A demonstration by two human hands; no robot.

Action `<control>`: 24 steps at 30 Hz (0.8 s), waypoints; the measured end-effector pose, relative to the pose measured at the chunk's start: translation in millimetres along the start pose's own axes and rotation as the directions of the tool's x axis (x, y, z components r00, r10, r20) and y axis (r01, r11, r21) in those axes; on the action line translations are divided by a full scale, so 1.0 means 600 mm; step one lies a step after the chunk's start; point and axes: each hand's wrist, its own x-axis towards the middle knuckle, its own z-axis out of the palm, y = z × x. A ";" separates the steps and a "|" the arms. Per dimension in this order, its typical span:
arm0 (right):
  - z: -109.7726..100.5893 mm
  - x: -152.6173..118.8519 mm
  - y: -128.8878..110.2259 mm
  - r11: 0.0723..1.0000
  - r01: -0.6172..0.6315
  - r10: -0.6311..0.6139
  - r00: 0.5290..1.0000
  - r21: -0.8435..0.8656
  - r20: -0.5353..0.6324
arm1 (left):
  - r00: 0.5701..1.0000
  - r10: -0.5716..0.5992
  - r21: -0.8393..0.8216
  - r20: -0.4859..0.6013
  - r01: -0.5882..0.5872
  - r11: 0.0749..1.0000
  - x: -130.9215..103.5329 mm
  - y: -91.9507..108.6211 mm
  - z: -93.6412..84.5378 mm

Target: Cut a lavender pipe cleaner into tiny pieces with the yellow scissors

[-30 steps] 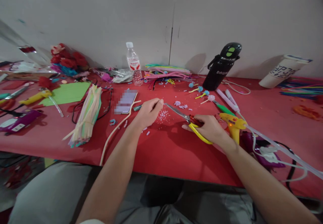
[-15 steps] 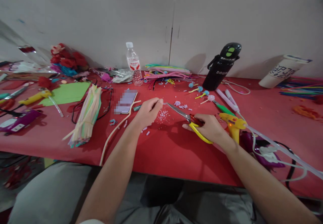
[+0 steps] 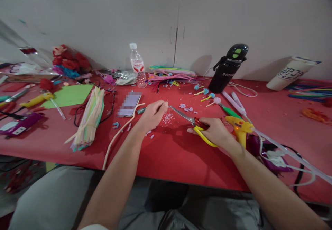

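Note:
My left hand point(image 3: 155, 113) is closed in a pinch above the table, with a tiny lilac piece at its fingertips, mostly hidden. My right hand point(image 3: 214, 130) grips scissors point(image 3: 183, 115) with yellow and red handles, their blades pointing left. The blade tips reach the left fingertips and look nearly closed. Beneath them lies a scatter of fine lilac clippings point(image 3: 168, 118). Beyond the blades is a small heap of short lilac fuzzy pieces point(image 3: 182, 106). A few more pieces point(image 3: 152, 136) lie near my left wrist.
A phone point(image 3: 131, 104) and a long cream pipe cleaner point(image 3: 114, 138) lie left, beside a pipe-cleaner bundle point(image 3: 89, 119). A yellow glue gun point(image 3: 240, 128) stands by my right wrist. Behind are a plastic bottle point(image 3: 138, 67), a black flask point(image 3: 225, 73), and small fuzzy flowers point(image 3: 211, 96).
The scissors have shifted slightly left, bringing their tips up to my left fingertips. The lilac piece that stuck out there now shows less. My left hand has hardly moved.

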 end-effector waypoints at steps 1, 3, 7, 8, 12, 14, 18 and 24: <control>0.001 0.000 0.002 1.000 0.004 -0.004 1.000 -0.001 0.002 | 1.000 0.005 0.006 0.000 -0.005 1.000 0.000 0.000 0.000; 0.002 0.001 0.004 1.000 0.008 -0.008 1.000 -0.003 -0.003 | 1.000 0.017 0.012 -0.003 -0.017 1.000 0.001 0.001 -0.001; -0.001 0.002 0.003 1.000 -0.008 0.008 1.000 0.008 -0.011 | 0.999 0.035 -0.004 -0.019 -0.035 0.999 0.001 0.000 -0.002; -0.002 0.001 0.001 1.000 -0.016 0.016 1.000 0.010 -0.007 | 0.999 0.037 -0.005 -0.021 -0.037 0.999 0.000 0.001 -0.002; -0.005 0.000 -0.002 0.999 -0.035 0.035 0.999 0.021 0.006 | 0.999 0.042 0.007 -0.018 -0.042 0.999 0.000 0.002 -0.003; -0.004 -0.001 -0.001 0.999 -0.033 0.032 0.999 0.030 0.004 | 0.999 0.045 0.013 -0.015 -0.045 0.999 0.000 0.003 -0.003; -0.001 -0.001 0.003 0.999 -0.026 0.025 1.000 0.031 0.010 | 0.999 0.053 0.018 -0.009 -0.053 0.998 0.001 0.005 -0.003; -0.001 -0.001 0.004 0.999 -0.020 0.018 0.999 0.042 0.035 | 0.999 0.052 0.022 -0.011 -0.052 0.998 0.001 0.005 -0.003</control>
